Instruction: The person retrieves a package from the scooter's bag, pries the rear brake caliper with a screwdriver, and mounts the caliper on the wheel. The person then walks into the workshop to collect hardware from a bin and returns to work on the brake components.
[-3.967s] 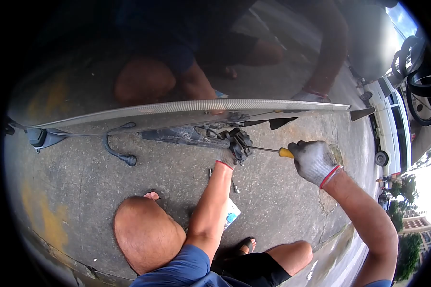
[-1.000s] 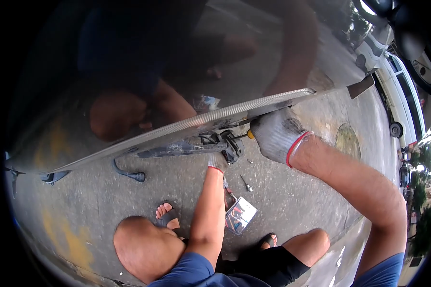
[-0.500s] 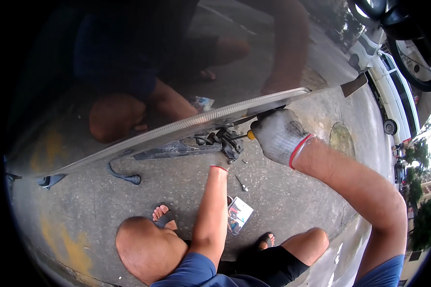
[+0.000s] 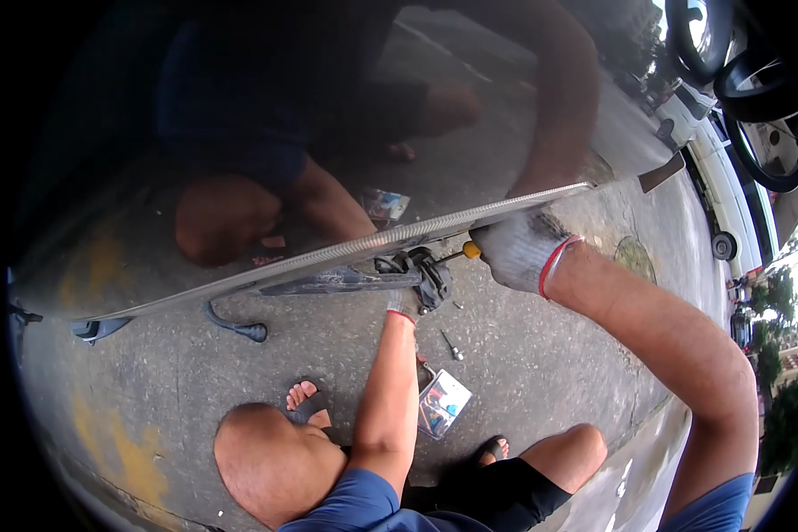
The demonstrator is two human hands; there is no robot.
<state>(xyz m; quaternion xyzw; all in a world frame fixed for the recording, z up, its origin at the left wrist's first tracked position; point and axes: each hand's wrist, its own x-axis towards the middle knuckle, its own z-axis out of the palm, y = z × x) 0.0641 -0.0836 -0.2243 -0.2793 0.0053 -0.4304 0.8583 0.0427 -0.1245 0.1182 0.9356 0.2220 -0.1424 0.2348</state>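
Right hand (image 4: 514, 248), in a pale knitted glove with red cuff, is wrapped round the handle of a yellow-handled screwdriver (image 4: 472, 250); fist closed, pinching nothing else. Only a short bit of yellow shows past the glove. Shaft sticks out of the fist toward picture left, dipping slightly, and runs to a dark metal assembly (image 4: 433, 277) under the pale ribbed edge (image 4: 488, 210) of a glossy dark panel (image 4: 328, 115). So the assembly lies off to the left of the right fist, a little lower in the picture, with the driver's shaft bridging the gap; tool's long axis points straight at it. Left hand (image 4: 402, 302), gloved too, is nearer: right up against the near side of the assembly, forearm coming up from below, roughly crosswise to the shaft. Its fingers are mostly hidden by the dark parts, so can't tell how far they close, nor exactly where the driver tip sits. A scuffed dark bar (image 4: 328, 282) extends leftward from the assembly, long axis nearly level, below the panel edge. Further left, a curved black lever (image 4: 239, 328). On the concrete ground (image 4: 541, 372) near the left forearm: a small metal rod with a bright end (image 4: 453, 347), and a printed card (image 4: 443, 403) lower down, beside that forearm. White van (image 4: 731, 191) parked well apart, picture right.
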